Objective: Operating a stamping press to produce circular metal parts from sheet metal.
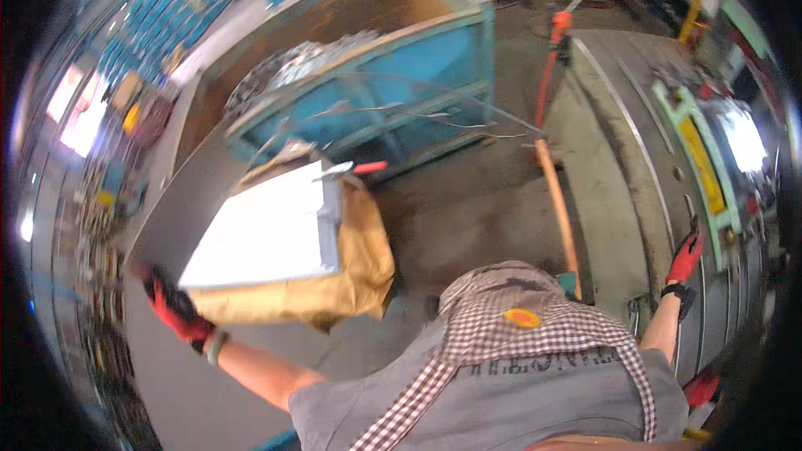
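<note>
My left hand (177,311), in a red and black glove, is stretched out at the left, beside a stack of white sheets (259,230) on brown wrapping paper (363,259). It is at the edge of a grey flat surface (171,221); blur hides whether its fingers grip that edge. My right hand (687,257), gloved the same way, reaches forward at the right with fingers extended over the machine's metal bed (631,117). Nothing shows in it. A tool with a red handle (370,168) rests at the stack's far right corner.
A blue metal bin (393,117) holding grey scrap stands beyond the stack. An orange pole (555,209) runs along the floor side of the machine. A pale green frame with a yellow panel (700,159) is at the right. Another red glove (702,387) shows at the lower right.
</note>
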Motion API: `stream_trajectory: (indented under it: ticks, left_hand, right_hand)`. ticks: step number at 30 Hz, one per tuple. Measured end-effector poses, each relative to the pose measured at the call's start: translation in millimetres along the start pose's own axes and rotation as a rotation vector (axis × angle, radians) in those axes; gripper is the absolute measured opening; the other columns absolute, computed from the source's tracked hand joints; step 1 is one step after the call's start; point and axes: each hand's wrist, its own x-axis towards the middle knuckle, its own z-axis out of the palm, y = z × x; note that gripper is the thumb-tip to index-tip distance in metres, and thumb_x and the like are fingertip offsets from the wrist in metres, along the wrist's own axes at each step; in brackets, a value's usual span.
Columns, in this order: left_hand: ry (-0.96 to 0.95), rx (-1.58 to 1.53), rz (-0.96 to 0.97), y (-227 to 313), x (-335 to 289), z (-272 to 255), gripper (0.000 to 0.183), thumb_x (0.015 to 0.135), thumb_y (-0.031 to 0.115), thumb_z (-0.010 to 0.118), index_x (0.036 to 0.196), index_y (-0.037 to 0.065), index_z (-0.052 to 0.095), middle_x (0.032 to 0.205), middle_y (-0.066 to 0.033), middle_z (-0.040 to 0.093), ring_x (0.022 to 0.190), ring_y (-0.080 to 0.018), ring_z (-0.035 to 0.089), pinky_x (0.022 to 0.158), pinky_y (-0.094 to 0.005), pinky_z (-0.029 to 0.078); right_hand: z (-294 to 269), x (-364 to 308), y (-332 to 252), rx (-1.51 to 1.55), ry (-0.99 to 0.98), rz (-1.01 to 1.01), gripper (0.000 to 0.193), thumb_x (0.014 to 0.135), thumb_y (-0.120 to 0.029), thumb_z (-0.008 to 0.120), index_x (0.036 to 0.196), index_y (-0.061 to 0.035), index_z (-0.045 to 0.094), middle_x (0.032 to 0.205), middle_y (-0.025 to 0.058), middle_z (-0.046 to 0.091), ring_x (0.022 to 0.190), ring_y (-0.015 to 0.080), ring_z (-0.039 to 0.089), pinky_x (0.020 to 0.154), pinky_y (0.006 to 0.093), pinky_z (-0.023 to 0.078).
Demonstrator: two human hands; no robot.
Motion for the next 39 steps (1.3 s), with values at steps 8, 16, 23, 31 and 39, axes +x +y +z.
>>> stream_trajectory:
  ticks: [8, 16, 23, 31, 39]
  left_hand:
    - [-1.165, 0.197, 0.729, 126, -43, 228, 0.037, 0.070, -0.001, 0.058, 0.106, 0.009, 0.062, 0.094, -0.0123, 0.062, 0.086, -0.0299, 0.058, 0.075, -0.0356, 0.046]
    - [-1.250, -0.018, 1.140, 164, -119, 363, 0.027, 0.073, 0.021, 0.057, 0.099, 0.015, 0.063, 0.088, -0.0057, 0.063, 0.087, -0.0263, 0.058, 0.077, -0.0383, 0.045]
    - [-1.194, -0.324, 1.232, 191, -132, 413, 0.035, 0.068, 0.019, 0.064, 0.103, 0.014, 0.063, 0.099, -0.0077, 0.061, 0.096, -0.0278, 0.055, 0.086, -0.0394, 0.041]
    - [-1.538, -0.551, 0.144, 71, -180, 472, 0.060, 0.083, 0.007, 0.047, 0.139, 0.004, 0.025, 0.143, -0.0131, 0.028, 0.134, -0.0243, 0.024, 0.109, -0.0335, 0.018]
    - [-2.092, -0.443, -0.298, -246, -318, 438, 0.056, 0.092, 0.033, 0.036, 0.133, -0.004, 0.032, 0.138, -0.0132, 0.035, 0.127, -0.0203, 0.033, 0.105, -0.0297, 0.025]
  right_hand:
    - [68, -34, -379, 0.772, -0.786, -0.723, 0.048, 0.079, -0.002, 0.055, 0.126, -0.0037, 0.044, 0.129, 0.0156, 0.045, 0.122, 0.0288, 0.040, 0.102, 0.0370, 0.031]
    - [148, -130, -363, 0.741, -0.967, -0.543, 0.028, 0.074, -0.006, 0.058, 0.102, -0.0033, 0.056, 0.100, 0.0169, 0.058, 0.095, 0.0331, 0.055, 0.082, 0.0389, 0.043]
    - [95, -128, -377, 0.509, -0.862, -0.359, 0.019, 0.081, -0.016, 0.052, 0.093, -0.0036, 0.061, 0.095, 0.0178, 0.060, 0.092, 0.0334, 0.054, 0.083, 0.0423, 0.040]
    - [23, -34, -329, 1.459, -0.855, 0.320, 0.025, 0.087, -0.022, 0.056, 0.105, -0.0049, 0.056, 0.092, 0.0091, 0.062, 0.082, 0.0209, 0.059, 0.075, 0.0339, 0.047]
    - [-31, 83, -317, 1.826, -0.326, 0.460, 0.036, 0.091, -0.032, 0.051, 0.108, 0.0001, 0.055, 0.095, 0.0065, 0.061, 0.083, 0.0160, 0.060, 0.077, 0.0288, 0.050]
